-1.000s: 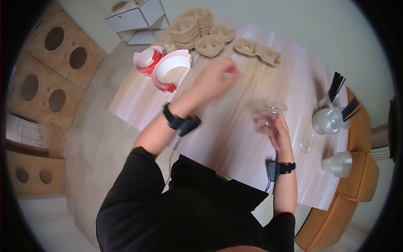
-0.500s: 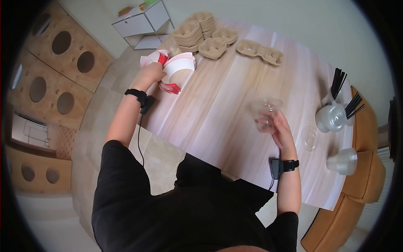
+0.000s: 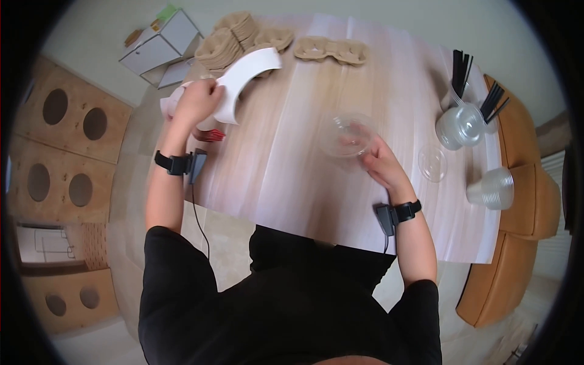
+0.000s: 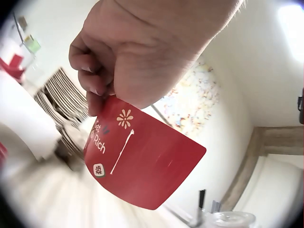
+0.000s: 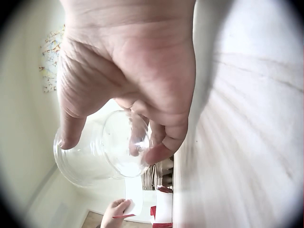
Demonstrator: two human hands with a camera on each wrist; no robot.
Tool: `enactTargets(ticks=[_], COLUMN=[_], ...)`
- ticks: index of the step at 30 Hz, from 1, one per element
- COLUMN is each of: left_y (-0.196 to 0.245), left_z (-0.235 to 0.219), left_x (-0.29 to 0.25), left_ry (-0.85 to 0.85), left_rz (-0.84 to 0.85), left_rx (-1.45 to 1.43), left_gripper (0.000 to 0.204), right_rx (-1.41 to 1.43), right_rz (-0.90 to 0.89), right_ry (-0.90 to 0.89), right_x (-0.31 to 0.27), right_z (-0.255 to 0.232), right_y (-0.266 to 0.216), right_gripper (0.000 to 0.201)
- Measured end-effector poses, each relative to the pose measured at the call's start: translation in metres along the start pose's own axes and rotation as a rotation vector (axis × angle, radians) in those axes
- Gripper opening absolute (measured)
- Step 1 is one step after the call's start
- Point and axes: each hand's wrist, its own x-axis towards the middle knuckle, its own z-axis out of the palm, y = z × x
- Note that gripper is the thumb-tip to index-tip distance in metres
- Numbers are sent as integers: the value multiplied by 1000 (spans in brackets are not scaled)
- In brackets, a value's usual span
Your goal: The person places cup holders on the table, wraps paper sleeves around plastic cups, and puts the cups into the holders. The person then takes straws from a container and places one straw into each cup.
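White cabinet stands left; tan sofa right.

The sleeve is red on its printed face, with a cream flower, a pale line and lettering, and a small blue mark; its other face is plain white. The cup is clear and colourless. Pale pinkish-beige wood grain streaks the tabletop. The trays are tan, the straws black, the sofa orange-brown, the shirt plain black. Flecks of red, yellow and blue speckle the pale wall art.
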Motion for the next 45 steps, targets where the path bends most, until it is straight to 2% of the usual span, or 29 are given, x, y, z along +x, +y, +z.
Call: enactTargets(ticks=[4,6,7,9,11,13,17,19,23,25,26,28,29,31,35,37,41,43,45], left_y=[82,113,124,137,140,136,122,118,111,107,104,103,108,122,145,150,150,148,150], left_z=[47,76,88,107,114,113,129,132,142,153,156,156,155,151,158,162,165,166,166], left_x=[-10,-15,-17,-19,-19,-16,-13,-17,-17,-18,-16,-16,-20,-28,-40,-44,-42,-39,-40], left_ry=[-261,-366,-381,-493,-479,-568,-587,-712,-799,-876,-875,-1016,-1014,-847,-766,-549,-507,-557,-496], left_rz=[260,388,406,425,423,308,321,371,380,152,151,46,44,135,127,274,173,23,41], left_rx=[-284,-438,-448,-680,-757,-720,-914,-865,-899,-1279,-1287,-1807,-1820,-1786,-1757,-1535,-1609,-1695,-1679], left_gripper=[29,23,23,21,20,22,24,24,26,26,26,41,41,59,72,73,74,72,71], right_rx=[-41,-54,-61,-11,35,64,7,-50,-144,-18,-23,59,52,70,-13,-426,-297,-230,-221], right_rz=[-7,-29,-52,-40,-27,-11,-20,-22,62,-18,-12,24,34,-32,-77,-33,-97,-166,-182], right_ry=[-37,16,33,86,119,161,197,215,53,54,55,195,196,353,478,486,449,493,446], right_x=[-1,-1,-1,0,-1,-1,1,-2,-2,-1,-1,-3,-4,-1,4,5,7,7,6], right_z=[5,9,10,7,4,3,2,2,-15,-18,-20,-18,-11,6,15,13,22,25,19], right_y=[-5,-8,-9,-5,-7,-10,-6,-3,2,6,8,5,2,-3,7,9,7,5,6], right_gripper=[80,81,82,83,84,82,81,69,62,59,59,58,58,55,51,48,47,48,49])
